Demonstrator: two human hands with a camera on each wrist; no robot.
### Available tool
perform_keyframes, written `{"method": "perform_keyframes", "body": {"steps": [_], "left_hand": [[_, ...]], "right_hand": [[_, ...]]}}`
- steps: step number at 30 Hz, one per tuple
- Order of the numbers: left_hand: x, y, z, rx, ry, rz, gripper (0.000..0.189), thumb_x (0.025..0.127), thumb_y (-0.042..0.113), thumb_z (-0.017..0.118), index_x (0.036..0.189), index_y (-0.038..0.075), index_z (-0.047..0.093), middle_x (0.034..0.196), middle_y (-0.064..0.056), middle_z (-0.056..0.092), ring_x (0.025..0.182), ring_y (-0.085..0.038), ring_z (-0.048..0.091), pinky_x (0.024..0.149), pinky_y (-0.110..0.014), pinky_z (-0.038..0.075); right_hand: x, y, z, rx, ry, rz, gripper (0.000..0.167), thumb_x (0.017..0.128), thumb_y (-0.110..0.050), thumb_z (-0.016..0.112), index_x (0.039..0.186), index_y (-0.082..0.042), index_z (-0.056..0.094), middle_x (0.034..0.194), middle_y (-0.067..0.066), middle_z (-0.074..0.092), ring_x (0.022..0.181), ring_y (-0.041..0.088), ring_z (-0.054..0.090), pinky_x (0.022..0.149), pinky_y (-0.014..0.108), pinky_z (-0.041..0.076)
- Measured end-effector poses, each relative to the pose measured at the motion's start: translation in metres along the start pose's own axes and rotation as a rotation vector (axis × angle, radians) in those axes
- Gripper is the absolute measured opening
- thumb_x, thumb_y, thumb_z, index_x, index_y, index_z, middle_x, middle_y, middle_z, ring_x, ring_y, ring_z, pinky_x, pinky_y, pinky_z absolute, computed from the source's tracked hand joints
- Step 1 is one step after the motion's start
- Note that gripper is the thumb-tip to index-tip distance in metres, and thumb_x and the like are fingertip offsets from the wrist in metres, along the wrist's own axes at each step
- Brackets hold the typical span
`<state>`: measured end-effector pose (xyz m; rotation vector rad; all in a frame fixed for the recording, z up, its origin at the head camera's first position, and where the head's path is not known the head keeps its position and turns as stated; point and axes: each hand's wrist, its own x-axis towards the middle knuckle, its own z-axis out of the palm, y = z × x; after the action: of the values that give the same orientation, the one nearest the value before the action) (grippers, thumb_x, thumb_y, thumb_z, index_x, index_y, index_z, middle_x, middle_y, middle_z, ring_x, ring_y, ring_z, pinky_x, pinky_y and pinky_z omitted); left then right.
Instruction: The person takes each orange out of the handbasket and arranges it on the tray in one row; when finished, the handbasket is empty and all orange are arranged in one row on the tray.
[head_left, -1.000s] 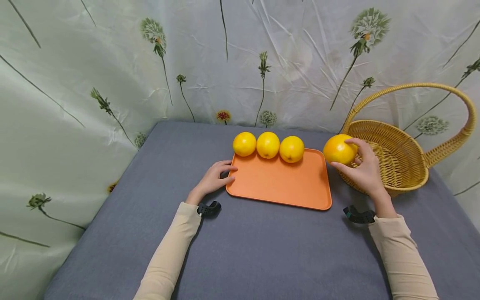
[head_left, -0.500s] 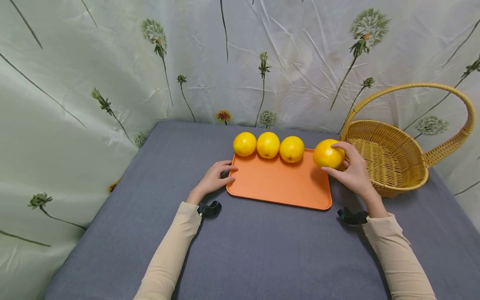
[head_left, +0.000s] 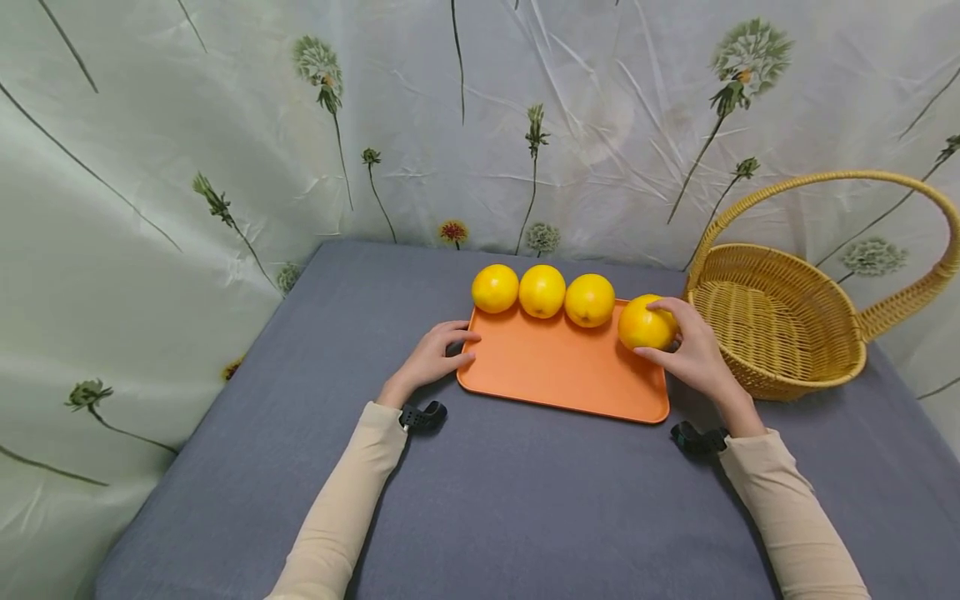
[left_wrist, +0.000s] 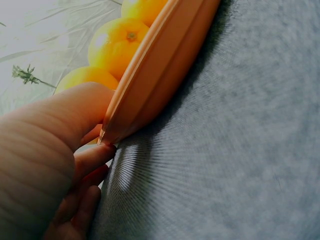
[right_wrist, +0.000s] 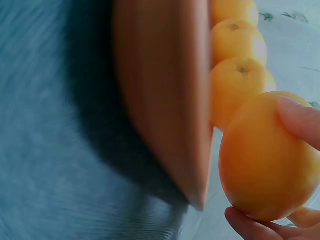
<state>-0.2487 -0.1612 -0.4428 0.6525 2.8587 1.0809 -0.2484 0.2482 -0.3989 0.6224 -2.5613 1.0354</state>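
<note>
In the head view, three oranges, among them a middle orange [head_left: 542, 292], line the far edge of an orange-coloured tray [head_left: 547, 367]. A further orange [head_left: 647, 322] is gripped between the thumb and fingers of my right hand [head_left: 696, 350], over the tray's right end. The right wrist view shows this held orange [right_wrist: 267, 157] close to the camera, its stem side turned away, beyond the tray's rim [right_wrist: 197, 125]. At the tray's left edge, my left hand [head_left: 429, 360] holds the rim, thumb and a finger lapping over it. Its other fingers [left_wrist: 87, 205] sit by the corner.
A wicker basket [head_left: 847, 362] with a tall arched handle stands to the right of the tray, just beyond my right hand. Grey cloth [head_left: 540, 500] covers the table. A floral curtain [head_left: 420, 108] hangs behind and on the left.
My right hand has carried its orange leftward and nearer to me, from beside the basket to over the tray's right end. The left hand keeps its place, and the head view shifts slightly.
</note>
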Motion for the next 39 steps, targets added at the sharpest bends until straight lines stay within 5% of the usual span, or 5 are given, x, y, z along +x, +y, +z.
{"method": "perform_keyframes", "body": {"steps": [6, 9, 19, 39], "left_hand": [[-0.001, 0.001, -0.001, -0.006, -0.004, -0.008, 0.037, 0.088, 0.026, 0.065, 0.122, 0.012, 0.062, 0.141, -0.016, 0.048, 0.134, -0.034, 0.040, 0.111, -0.053, 0.030], [-0.001, 0.002, -0.001, -0.009, -0.007, -0.009, 0.037, 0.088, 0.025, 0.065, 0.122, 0.012, 0.062, 0.141, -0.016, 0.048, 0.134, -0.034, 0.040, 0.111, -0.052, 0.030], [0.000, 0.001, 0.001, -0.002, -0.012, -0.016, 0.037, 0.088, 0.026, 0.064, 0.122, 0.012, 0.062, 0.142, -0.015, 0.047, 0.134, -0.034, 0.040, 0.112, -0.052, 0.030], [-0.001, 0.004, -0.001, 0.008, -0.011, -0.018, 0.038, 0.088, 0.026, 0.064, 0.123, 0.011, 0.062, 0.142, -0.015, 0.047, 0.134, -0.034, 0.039, 0.111, -0.052, 0.030]], "right_hand": [[0.003, 0.008, 0.004, -0.011, -0.035, -0.016, 0.062, 0.065, -0.005, 0.082, 0.118, 0.001, 0.052, 0.122, 0.023, 0.052, 0.111, 0.036, 0.045, 0.085, 0.043, 0.037], [0.004, 0.010, 0.005, -0.014, -0.054, -0.014, 0.061, 0.065, -0.005, 0.082, 0.118, 0.001, 0.052, 0.121, 0.022, 0.053, 0.112, 0.037, 0.046, 0.088, 0.050, 0.036], [0.016, 0.013, 0.008, -0.061, -0.091, -0.065, 0.061, 0.066, -0.002, 0.081, 0.118, 0.005, 0.050, 0.122, 0.027, 0.049, 0.115, 0.043, 0.043, 0.094, 0.058, 0.034], [0.035, 0.010, 0.007, -0.154, -0.200, 0.010, 0.063, 0.076, -0.007, 0.075, 0.127, -0.001, 0.041, 0.130, 0.038, 0.033, 0.119, 0.051, 0.036, 0.092, 0.067, 0.034]]}}
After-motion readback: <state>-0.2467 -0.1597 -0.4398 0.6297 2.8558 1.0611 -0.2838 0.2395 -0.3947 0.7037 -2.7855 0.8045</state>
